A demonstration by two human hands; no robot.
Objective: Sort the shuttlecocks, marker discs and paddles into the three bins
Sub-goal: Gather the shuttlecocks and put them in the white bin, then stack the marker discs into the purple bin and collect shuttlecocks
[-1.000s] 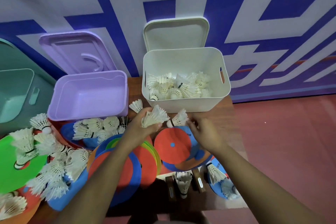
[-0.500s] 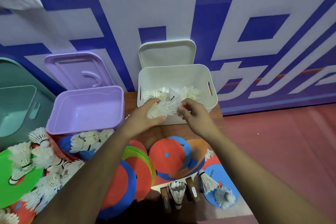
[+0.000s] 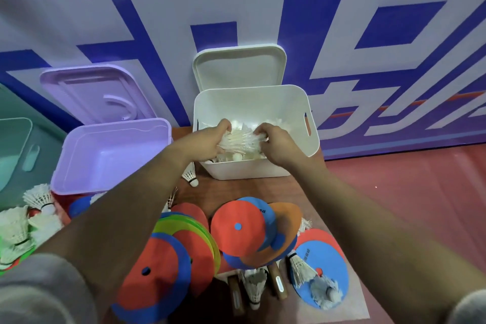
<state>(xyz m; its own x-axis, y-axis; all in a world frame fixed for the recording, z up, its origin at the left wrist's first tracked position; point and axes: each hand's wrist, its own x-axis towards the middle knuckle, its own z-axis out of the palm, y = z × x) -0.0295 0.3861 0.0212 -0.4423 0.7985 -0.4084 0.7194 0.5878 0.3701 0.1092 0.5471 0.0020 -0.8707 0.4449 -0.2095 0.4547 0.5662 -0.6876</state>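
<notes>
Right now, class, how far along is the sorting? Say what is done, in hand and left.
Done: some shuttlecocks lie in the white bin. In hand: the left hand and right hand hold a bunch of shuttlecocks over it. Left: loose shuttlecocks, marker discs and paddle handles lie on the table; the purple bin shows nothing inside.

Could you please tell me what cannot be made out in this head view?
1. Head view: how many are in the bunch of shuttlecocks between the left hand and right hand; fingers and blur hide the count.
2. Head view: the teal bin is cut off by the left edge; its contents are unseen.
3. Head view: the paddle handles show, but marker discs cover the blades.
</notes>
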